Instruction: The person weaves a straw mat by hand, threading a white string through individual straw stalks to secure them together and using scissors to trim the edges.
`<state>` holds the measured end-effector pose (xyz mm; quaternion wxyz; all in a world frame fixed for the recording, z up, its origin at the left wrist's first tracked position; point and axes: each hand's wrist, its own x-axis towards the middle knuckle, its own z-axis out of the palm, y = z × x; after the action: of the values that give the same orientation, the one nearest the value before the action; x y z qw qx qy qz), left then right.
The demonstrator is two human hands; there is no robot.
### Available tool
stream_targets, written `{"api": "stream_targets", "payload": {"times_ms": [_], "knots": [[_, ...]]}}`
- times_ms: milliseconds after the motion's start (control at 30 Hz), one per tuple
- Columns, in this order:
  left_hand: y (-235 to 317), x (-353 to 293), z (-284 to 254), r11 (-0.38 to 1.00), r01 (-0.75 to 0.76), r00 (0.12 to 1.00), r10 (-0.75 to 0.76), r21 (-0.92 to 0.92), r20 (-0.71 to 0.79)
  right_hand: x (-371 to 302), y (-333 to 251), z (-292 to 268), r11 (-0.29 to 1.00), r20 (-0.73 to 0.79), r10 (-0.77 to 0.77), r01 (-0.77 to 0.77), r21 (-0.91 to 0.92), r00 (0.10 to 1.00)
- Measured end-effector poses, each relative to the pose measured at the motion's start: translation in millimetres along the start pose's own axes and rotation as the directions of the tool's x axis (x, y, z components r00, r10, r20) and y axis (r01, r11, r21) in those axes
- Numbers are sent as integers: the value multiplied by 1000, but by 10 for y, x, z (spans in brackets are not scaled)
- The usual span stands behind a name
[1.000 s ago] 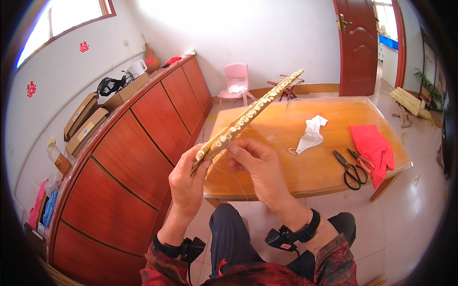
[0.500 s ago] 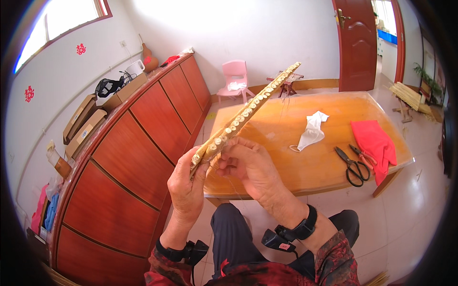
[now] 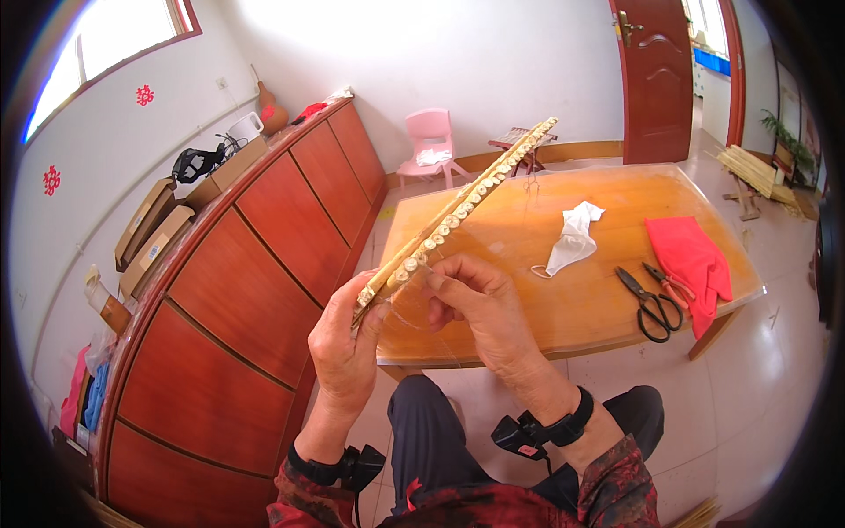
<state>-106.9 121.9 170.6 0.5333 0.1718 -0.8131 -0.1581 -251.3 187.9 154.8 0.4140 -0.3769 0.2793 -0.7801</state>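
Golden strip (image 3: 466, 207): held up in the air, it slanted from a lower end near the person's left side to a far tip at the upper right; a row of pale, round cut ends or coils ran along its edge.
Left hand (image 3: 343, 339): closed around the strip's lower end, gripping it between thumb and fingers.
Right hand (image 3: 482, 301): raised just beside the strip's lower part, thumb and forefinger drawn close, the other fingers curled; whether they pinched a thread could not be told.
Fine thread (image 3: 417, 326): hung thin and faint between the hands, its ends too small to make out.
Wrists: each wore a black strap with a small black device.
Surface (image 3: 563, 330): orange-brown wood, standing beyond the person's knees, behind the strip in view.
White cloth piece (image 3: 574, 238): lay crumpled near the middle of the surface, a loop at its near end.
Black scissors (image 3: 649, 305): lay to the right, blades pointing away from the person.
Pliers (image 3: 676, 289): rested just beside the scissors, red-handled, near the red cloth (image 3: 691, 264).
Red-brown cabinet (image 3: 233, 290): stood along the left wall, cardboard boxes (image 3: 157, 253) on top.
Pink chair (image 3: 429, 130): stood beyond the surface, near the far wall.
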Motion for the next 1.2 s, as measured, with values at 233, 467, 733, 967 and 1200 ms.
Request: {"api": "stream_targets", "payload": {"times_ms": [233,467,733,967,1200], "knots": [[-14,15,-1,999,-17,1000,16,43,5,-7,-72,-57,965,-48,-59,70,252,997],[4,52,-44,1000,3,1000,-3,29,10,-41,-101,-207,904,-9,-131,123,409,991],[12,33,-37,1000,23,999,-23,-4,42,-83,34,107,977,-48,-140,130,-166,989],[20,-18,-18,1000,-15,999,15,-13,48,-56,12,106,984,-12,109,-106,141,994],[-187,-249,-24,984,-180,977,179,-7,115,-252,76,-132,959,-17,284,-284,-11,959]]}}
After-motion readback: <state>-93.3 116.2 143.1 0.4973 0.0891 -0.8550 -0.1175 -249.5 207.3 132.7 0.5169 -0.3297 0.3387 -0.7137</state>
